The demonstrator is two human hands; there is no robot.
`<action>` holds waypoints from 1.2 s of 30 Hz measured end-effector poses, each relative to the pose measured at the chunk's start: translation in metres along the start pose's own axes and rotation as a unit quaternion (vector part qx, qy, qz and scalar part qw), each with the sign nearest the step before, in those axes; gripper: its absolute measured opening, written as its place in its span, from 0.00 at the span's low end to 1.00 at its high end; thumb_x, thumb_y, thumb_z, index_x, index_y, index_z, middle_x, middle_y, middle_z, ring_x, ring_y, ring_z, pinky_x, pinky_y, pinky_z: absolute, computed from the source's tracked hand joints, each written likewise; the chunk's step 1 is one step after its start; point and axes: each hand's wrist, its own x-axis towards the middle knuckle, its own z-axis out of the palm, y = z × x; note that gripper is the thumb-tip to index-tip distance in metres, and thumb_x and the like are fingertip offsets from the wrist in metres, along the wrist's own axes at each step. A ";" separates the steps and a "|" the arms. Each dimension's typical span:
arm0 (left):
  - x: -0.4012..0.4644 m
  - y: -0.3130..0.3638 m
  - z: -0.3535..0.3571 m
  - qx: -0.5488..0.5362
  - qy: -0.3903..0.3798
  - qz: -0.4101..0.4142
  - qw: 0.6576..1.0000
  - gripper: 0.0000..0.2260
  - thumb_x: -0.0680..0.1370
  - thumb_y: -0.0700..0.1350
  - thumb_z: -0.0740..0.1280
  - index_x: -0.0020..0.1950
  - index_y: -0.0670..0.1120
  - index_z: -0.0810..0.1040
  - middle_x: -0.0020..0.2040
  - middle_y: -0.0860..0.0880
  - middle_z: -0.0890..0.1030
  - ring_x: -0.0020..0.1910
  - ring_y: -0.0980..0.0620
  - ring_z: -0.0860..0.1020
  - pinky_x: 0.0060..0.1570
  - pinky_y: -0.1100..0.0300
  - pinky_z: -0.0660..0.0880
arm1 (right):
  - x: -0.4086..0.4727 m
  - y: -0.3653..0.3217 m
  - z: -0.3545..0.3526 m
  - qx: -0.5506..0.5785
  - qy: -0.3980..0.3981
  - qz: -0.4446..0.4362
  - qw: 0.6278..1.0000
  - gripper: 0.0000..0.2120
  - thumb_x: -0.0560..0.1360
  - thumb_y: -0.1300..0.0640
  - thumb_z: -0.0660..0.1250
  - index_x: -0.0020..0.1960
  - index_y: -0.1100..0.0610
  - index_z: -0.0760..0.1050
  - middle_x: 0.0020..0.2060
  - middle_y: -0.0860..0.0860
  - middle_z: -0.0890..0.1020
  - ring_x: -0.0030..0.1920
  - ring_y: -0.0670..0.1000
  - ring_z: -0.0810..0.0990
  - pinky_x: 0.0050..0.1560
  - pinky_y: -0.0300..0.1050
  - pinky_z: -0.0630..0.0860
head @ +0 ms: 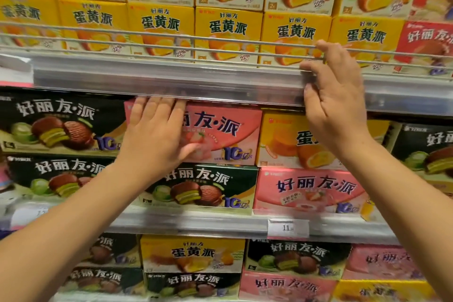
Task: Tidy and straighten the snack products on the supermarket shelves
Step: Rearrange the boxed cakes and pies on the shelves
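The left hand [157, 130] lies flat, fingers straight and together, on a pink pie box [220, 135] stacked on the middle shelf. The right hand [335, 95], fingers loosely spread and bent, rests on the upper shelf's clear price rail [171, 81], fingertips touching the wire guard [196, 43] fronting yellow pie boxes [228, 32].

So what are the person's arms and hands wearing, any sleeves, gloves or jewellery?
Nothing shows on either. The left hand and right hand are bare, with no gloves, rings or watch visible. Both forearms are uncovered as far as the frame edge, so no sleeve is in view.
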 end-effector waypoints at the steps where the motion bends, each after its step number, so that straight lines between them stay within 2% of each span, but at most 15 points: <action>1: 0.004 -0.003 -0.002 0.005 -0.017 -0.019 1.000 0.41 0.66 0.62 0.75 0.68 0.38 0.70 0.63 0.36 0.75 0.65 0.35 0.70 0.68 0.37 0.58 | 0.000 0.001 0.000 -0.002 -0.002 -0.002 1.000 0.15 0.78 0.59 0.59 0.64 0.56 0.72 0.75 0.53 0.63 0.76 0.55 0.55 0.74 0.62 0.52; 8: 0.011 -0.006 -0.011 0.011 0.002 -0.013 1.000 0.35 0.59 0.65 0.77 0.54 0.42 0.73 0.46 0.41 0.81 0.49 0.39 0.79 0.57 0.41 0.71 | -0.001 0.001 -0.001 -0.001 -0.003 -0.004 1.000 0.16 0.78 0.58 0.59 0.65 0.55 0.72 0.75 0.52 0.62 0.77 0.55 0.54 0.75 0.59 0.49; 10: 0.007 -0.006 -0.011 0.009 0.026 0.000 1.000 0.35 0.59 0.63 0.78 0.56 0.42 0.74 0.47 0.42 0.81 0.49 0.40 0.79 0.56 0.43 0.71 | -0.002 0.002 -0.002 0.009 -0.010 -0.002 1.000 0.17 0.78 0.57 0.58 0.66 0.54 0.72 0.76 0.51 0.61 0.77 0.54 0.53 0.76 0.55 0.46; 13: -0.010 -0.008 -0.006 -0.018 0.091 0.033 0.995 0.35 0.62 0.52 0.80 0.63 0.39 0.74 0.58 0.39 0.79 0.58 0.38 0.76 0.60 0.44 0.65 | -0.001 0.003 -0.002 0.010 -0.025 -0.001 1.000 0.19 0.78 0.55 0.56 0.68 0.53 0.71 0.77 0.50 0.59 0.78 0.52 0.51 0.76 0.51 0.42; 16: -0.026 -0.011 -0.001 -0.024 0.173 0.054 0.983 0.31 0.67 0.47 0.79 0.65 0.37 0.75 0.62 0.38 0.78 0.61 0.38 0.76 0.62 0.43 0.66 | -0.010 -0.001 -0.004 0.035 -0.037 -0.007 0.999 0.23 0.78 0.50 0.57 0.71 0.55 0.69 0.78 0.52 0.58 0.78 0.52 0.49 0.77 0.53 0.41; 19: -0.034 -0.010 0.002 -0.045 0.246 0.078 0.965 0.25 0.68 0.42 0.79 0.61 0.36 0.77 0.58 0.35 0.80 0.57 0.35 0.79 0.56 0.37 0.73 | -0.042 -0.018 0.000 0.096 -0.059 -0.083 0.990 0.28 0.76 0.46 0.61 0.71 0.60 0.69 0.75 0.55 0.63 0.78 0.56 0.53 0.76 0.61 0.49; 20: -0.036 -0.010 0.001 -0.050 0.264 0.082 0.960 0.25 0.67 0.41 0.79 0.60 0.37 0.76 0.57 0.35 0.80 0.55 0.34 0.79 0.54 0.36 0.74 | -0.054 -0.025 0.003 0.118 -0.076 -0.093 0.986 0.31 0.75 0.44 0.64 0.72 0.60 0.67 0.75 0.55 0.63 0.78 0.54 0.54 0.76 0.59 0.51; 22: -0.042 -0.010 -0.001 -0.064 0.287 0.086 0.952 0.25 0.66 0.39 0.79 0.59 0.39 0.74 0.56 0.35 0.81 0.53 0.34 0.80 0.52 0.35 0.74 | -0.072 -0.039 0.008 0.176 -0.137 -0.052 0.973 0.40 0.72 0.40 0.68 0.76 0.56 0.58 0.77 0.50 0.59 0.78 0.48 0.51 0.77 0.50 0.54; 24: -0.049 -0.010 -0.005 -0.092 0.284 0.090 0.950 0.22 0.69 0.41 0.77 0.60 0.39 0.74 0.56 0.35 0.80 0.54 0.34 0.80 0.51 0.34 0.73 | -0.079 -0.053 0.011 0.226 -0.173 0.005 0.959 0.46 0.69 0.36 0.70 0.78 0.46 0.49 0.77 0.46 0.57 0.77 0.45 0.52 0.75 0.45 0.56; 25: -0.053 -0.011 -0.008 -0.102 0.275 0.088 0.952 0.20 0.71 0.43 0.75 0.60 0.39 0.75 0.58 0.36 0.80 0.55 0.35 0.79 0.53 0.34 0.72 | -0.080 -0.058 0.012 0.254 -0.174 0.026 0.951 0.46 0.68 0.37 0.71 0.76 0.42 0.48 0.76 0.45 0.59 0.76 0.44 0.56 0.74 0.45 0.60; 27: -0.061 -0.012 -0.016 -0.112 0.249 0.070 0.960 0.20 0.72 0.47 0.73 0.60 0.38 0.78 0.60 0.38 0.79 0.58 0.39 0.77 0.61 0.37 0.67 | -0.080 -0.068 0.012 0.327 -0.166 0.081 0.927 0.46 0.66 0.44 0.76 0.74 0.38 0.52 0.70 0.38 0.68 0.70 0.41 0.67 0.67 0.40 0.70; 29: -0.068 -0.014 -0.023 -0.118 0.212 0.059 0.968 0.22 0.72 0.49 0.71 0.61 0.38 0.79 0.62 0.41 0.78 0.61 0.42 0.76 0.65 0.43 0.61 | -0.080 -0.074 0.011 0.386 -0.158 0.137 0.898 0.43 0.64 0.54 0.80 0.70 0.38 0.59 0.60 0.33 0.74 0.63 0.38 0.74 0.57 0.33 0.74; 30: -0.071 -0.014 -0.026 -0.122 0.189 0.055 0.973 0.22 0.72 0.50 0.70 0.62 0.40 0.78 0.63 0.43 0.78 0.62 0.43 0.75 0.66 0.43 0.59 | -0.082 -0.076 0.009 0.406 -0.156 0.156 0.887 0.41 0.63 0.55 0.81 0.68 0.38 0.61 0.58 0.34 0.76 0.60 0.38 0.76 0.55 0.33 0.76; 33: -0.082 -0.011 -0.033 -0.147 0.147 0.027 0.978 0.27 0.73 0.57 0.67 0.66 0.43 0.76 0.66 0.45 0.76 0.66 0.44 0.72 0.67 0.40 0.58 | -0.094 -0.078 -0.001 0.452 -0.132 0.211 0.857 0.37 0.60 0.50 0.81 0.64 0.38 0.68 0.55 0.38 0.80 0.56 0.42 0.80 0.49 0.35 0.79; 36: -0.101 -0.006 -0.025 -0.250 0.117 -0.087 0.957 0.39 0.68 0.64 0.68 0.74 0.46 0.64 0.73 0.46 0.66 0.72 0.46 0.63 0.70 0.48 0.58 | -0.118 -0.070 -0.011 0.475 -0.119 0.290 0.822 0.37 0.57 0.49 0.82 0.63 0.43 0.73 0.53 0.44 0.84 0.52 0.47 0.83 0.46 0.41 0.81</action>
